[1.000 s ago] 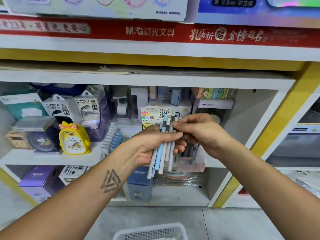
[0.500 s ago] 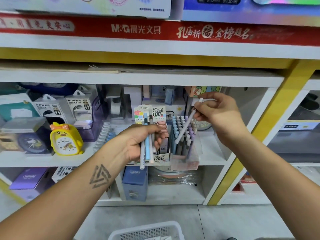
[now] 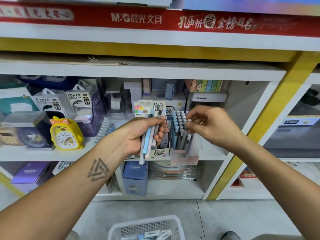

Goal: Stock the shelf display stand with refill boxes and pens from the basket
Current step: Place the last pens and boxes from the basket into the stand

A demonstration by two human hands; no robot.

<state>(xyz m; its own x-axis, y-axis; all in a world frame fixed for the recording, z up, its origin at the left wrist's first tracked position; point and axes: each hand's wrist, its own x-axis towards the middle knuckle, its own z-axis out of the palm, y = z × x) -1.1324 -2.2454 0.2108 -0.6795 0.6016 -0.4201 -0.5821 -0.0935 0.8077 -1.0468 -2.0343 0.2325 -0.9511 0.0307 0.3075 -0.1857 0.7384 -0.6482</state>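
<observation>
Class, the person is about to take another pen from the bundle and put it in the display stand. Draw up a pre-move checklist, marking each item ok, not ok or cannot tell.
1. Left hand holds the bundle of pens firmly: ok.
2. Right hand is free to take another: not ok, its fingertips pinch a white-capped pen at the display stand.
3. That pen is fully seated: cannot tell.
4. The stand has an empty slot: cannot tell, its pen rows look dense.
5. Basket within reach on the floor: ok.
</observation>
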